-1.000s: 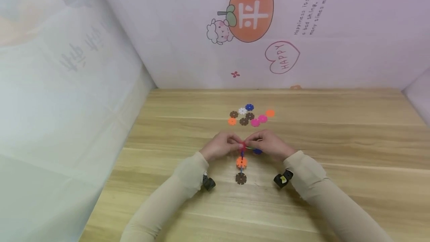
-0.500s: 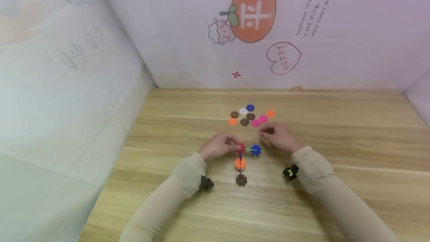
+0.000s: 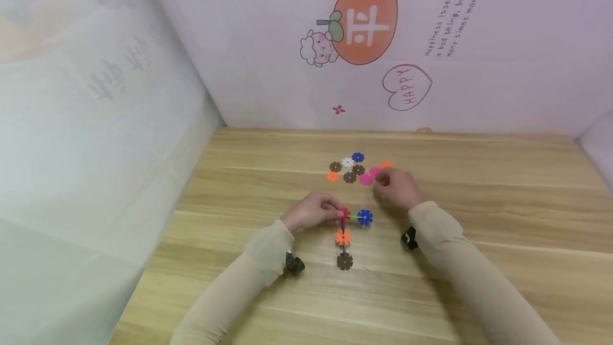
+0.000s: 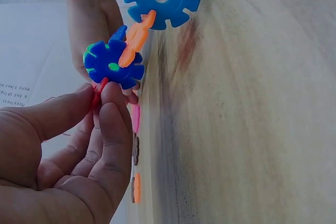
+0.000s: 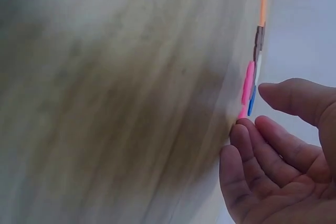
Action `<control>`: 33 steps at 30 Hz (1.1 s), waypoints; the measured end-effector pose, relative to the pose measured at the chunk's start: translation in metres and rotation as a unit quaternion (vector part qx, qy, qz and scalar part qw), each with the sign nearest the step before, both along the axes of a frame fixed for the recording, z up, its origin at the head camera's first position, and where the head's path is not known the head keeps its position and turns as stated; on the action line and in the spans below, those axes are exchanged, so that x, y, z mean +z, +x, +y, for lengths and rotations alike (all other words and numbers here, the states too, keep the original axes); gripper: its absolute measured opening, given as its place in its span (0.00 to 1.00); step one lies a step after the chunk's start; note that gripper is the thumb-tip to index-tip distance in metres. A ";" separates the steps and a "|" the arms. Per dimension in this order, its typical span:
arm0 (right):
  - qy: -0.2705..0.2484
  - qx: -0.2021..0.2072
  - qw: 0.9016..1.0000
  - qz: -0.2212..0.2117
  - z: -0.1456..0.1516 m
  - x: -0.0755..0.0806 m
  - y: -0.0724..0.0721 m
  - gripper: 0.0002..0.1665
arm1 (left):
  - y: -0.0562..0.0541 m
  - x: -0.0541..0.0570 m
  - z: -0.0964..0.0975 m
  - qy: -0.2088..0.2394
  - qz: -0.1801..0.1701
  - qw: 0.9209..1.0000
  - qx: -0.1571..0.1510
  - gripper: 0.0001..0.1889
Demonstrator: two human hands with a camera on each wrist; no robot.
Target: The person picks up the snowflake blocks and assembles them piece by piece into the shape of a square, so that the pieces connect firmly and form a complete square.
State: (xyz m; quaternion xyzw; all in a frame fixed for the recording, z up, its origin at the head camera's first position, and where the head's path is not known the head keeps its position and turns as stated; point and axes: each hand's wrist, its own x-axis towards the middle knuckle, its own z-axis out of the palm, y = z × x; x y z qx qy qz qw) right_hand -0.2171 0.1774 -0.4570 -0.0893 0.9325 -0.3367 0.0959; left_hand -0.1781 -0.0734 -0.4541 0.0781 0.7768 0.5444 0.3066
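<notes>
My left hand (image 3: 311, 210) pinches a red notched disc (image 3: 344, 214) between thumb and fingers. The disc belongs to a joined chain of plastic notched discs. A green piece (image 3: 354, 216) links it to a blue disc (image 3: 365, 217) on the right. Toward me the chain runs through an orange disc (image 3: 342, 238) to a brown disc (image 3: 345, 261). My right hand (image 3: 397, 188) is at the loose pink disc (image 3: 366, 179), beside a second, partly hidden pink one. In the right wrist view its thumb and fingers (image 5: 241, 137) are apart, with nothing seen held.
Loose discs lie flat farther back: orange (image 3: 332, 177), white (image 3: 347, 162), blue (image 3: 358, 157), and several brown ones (image 3: 350, 177). Another orange disc (image 3: 386, 164) lies behind my right hand. A printed cloth wall (image 3: 278, 95) borders the wooden table (image 3: 268, 164) at the back.
My right hand has left the chain near the red disc and moved back and right to the loose pink discs. My left hand keeps its pinch on the red disc.
</notes>
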 end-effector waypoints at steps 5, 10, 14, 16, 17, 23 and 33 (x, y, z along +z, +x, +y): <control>0.022 -0.013 1.000 0.009 -0.006 -0.003 -0.007 0.25 | 0.001 -0.001 0.002 0.013 -0.006 1.000 -0.002 0.09; 0.068 -0.015 0.997 0.023 -0.016 -0.004 -0.012 0.25 | 0.002 -0.004 0.004 0.014 -0.009 1.000 -0.002 0.08; 0.082 -0.001 0.996 0.036 -0.021 -0.002 -0.011 0.16 | 0.003 -0.006 0.005 0.012 -0.010 1.000 -0.005 0.08; 0.070 0.005 0.997 0.033 -0.020 -0.003 -0.010 0.14 | 0.002 -0.005 0.005 0.010 -0.008 1.000 -0.007 0.08; 0.061 0.008 0.998 0.029 -0.019 -0.003 -0.010 0.13 | 0.002 -0.005 0.005 0.008 -0.005 1.000 -0.008 0.08; 0.014 0.048 0.998 0.023 -0.009 -0.006 -0.001 0.12 | 0.001 -0.002 0.003 0.000 0.006 1.000 -0.016 0.08; -0.049 0.042 0.998 -0.013 0.014 -0.007 0.036 0.16 | -0.001 -0.001 0.001 -0.010 0.017 0.999 -0.028 0.08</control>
